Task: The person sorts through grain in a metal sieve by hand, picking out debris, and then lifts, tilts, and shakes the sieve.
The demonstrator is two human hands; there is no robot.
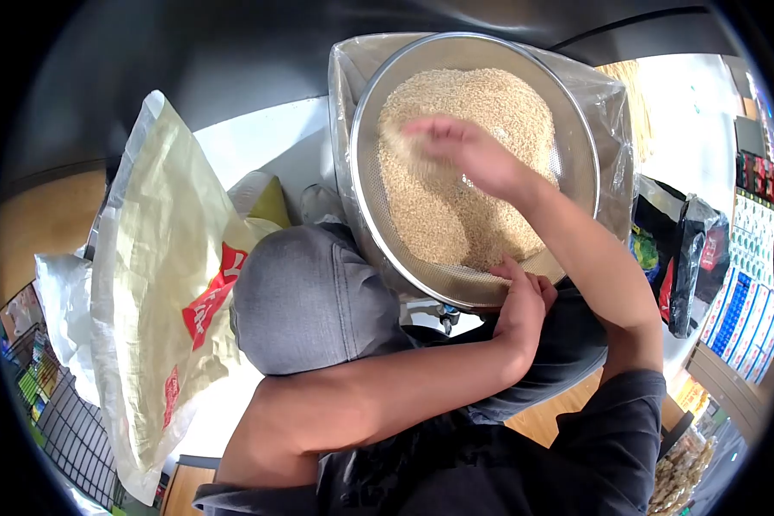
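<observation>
A wide round metal sieve (595,163) with a mesh wall holds a heap of pale grain (482,95). My right hand (469,155) is over the left part of the heap, its fingers stretched out leftward and blurred by motion, with a blur of loose grain just beneath them. At the sieve's near edge, my left hand (525,297) grips the rim, some fingertips inside against the grain. Clear plastic (615,103) surrounds the sieve, behind and beside it.
A large yellowish woven sack (155,258) with red print stands at the left. My grey-clad knee (292,297) is between it and the sieve. Dark plastic-wrapped packages (692,258) lie at the right, near shelves of boxed goods (744,318). A wire basket (73,430) is at the lower left.
</observation>
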